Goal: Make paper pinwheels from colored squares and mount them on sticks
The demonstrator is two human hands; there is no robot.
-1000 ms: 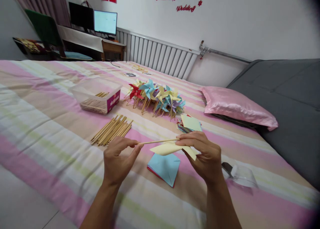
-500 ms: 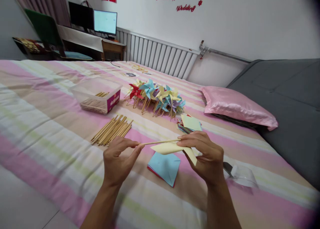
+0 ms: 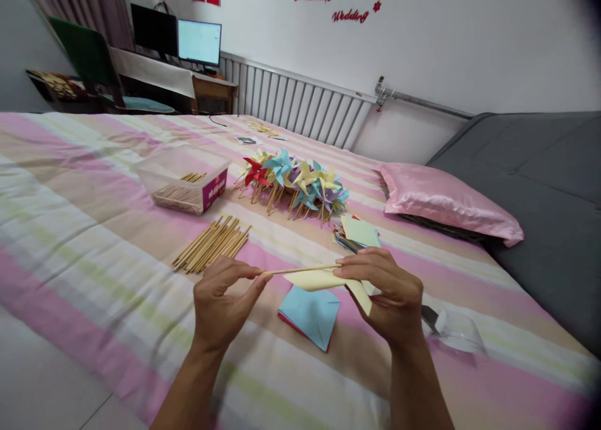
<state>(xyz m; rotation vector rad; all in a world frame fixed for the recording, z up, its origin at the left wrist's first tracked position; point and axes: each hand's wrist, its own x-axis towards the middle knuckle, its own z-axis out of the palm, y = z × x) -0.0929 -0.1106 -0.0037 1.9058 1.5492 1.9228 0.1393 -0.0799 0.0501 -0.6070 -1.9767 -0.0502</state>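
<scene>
Lower centre of frame: a thin wooden stick [image 3: 300, 270] is held nearly level between the two hands, above the striped bedsheet [image 3: 94, 230].

Left hand [image 3: 223, 302]: the stick's left end is pinched between thumb and forefinger; the fingertips [image 3: 257, 272] are closed tight on it, and the other fingers are curled in.

Right hand [image 3: 389, 292]: the stick's right end is met at the forefinger, where a folded yellow paper [image 3: 323, 280] is also gripped. The paper hangs just under the stick, touching it at the right end, with one point hanging down beside the palm. The fingers [image 3: 357, 262] are closed over paper and stick; how the thumb sits cannot be told.

Just below the held paper, a blue folded paper [image 3: 312, 314] lies flat on the sheet.

- Left of centre: a loose bundle of sticks [image 3: 211, 244].
- Further up: a clear plastic box [image 3: 181, 179] with sticks in it.
- Centre of frame: a heap of finished pinwheels [image 3: 295, 183].
- Just above the right hand: a stack of paper squares [image 3: 357, 233].
- Right: a pink pillow [image 3: 446, 201].
</scene>
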